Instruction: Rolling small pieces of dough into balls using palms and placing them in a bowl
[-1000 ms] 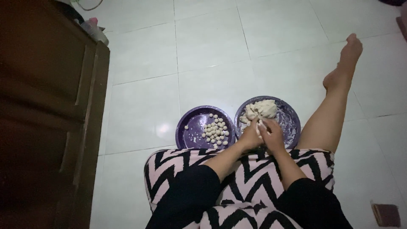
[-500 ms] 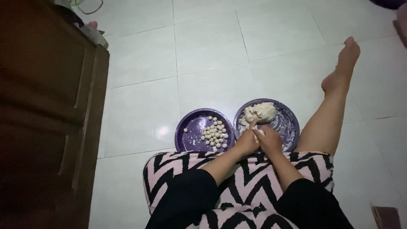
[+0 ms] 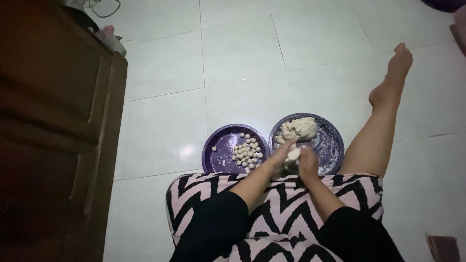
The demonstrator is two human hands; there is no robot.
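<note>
Two purple plates sit on the white tile floor in front of me. The left plate (image 3: 221, 145) holds several small white dough balls (image 3: 246, 152). On the right plate (image 3: 330, 140) lies a pale lump of dough (image 3: 301, 128). My left hand (image 3: 280, 155) and my right hand (image 3: 307, 164) meet over the near edge of the right plate, pressed together around a small piece of dough (image 3: 293, 154). The fingers hide most of that piece.
A dark wooden cabinet (image 3: 53, 140) fills the left side. My bare leg (image 3: 378, 131) stretches out to the right of the plates. A black-and-white zigzag cloth (image 3: 291, 204) covers my lap. A small brown object (image 3: 442, 247) lies at the bottom right.
Both hands have pulled back a little from the dough lump toward my lap, still together around a small piece. The camera view shifted slightly.
</note>
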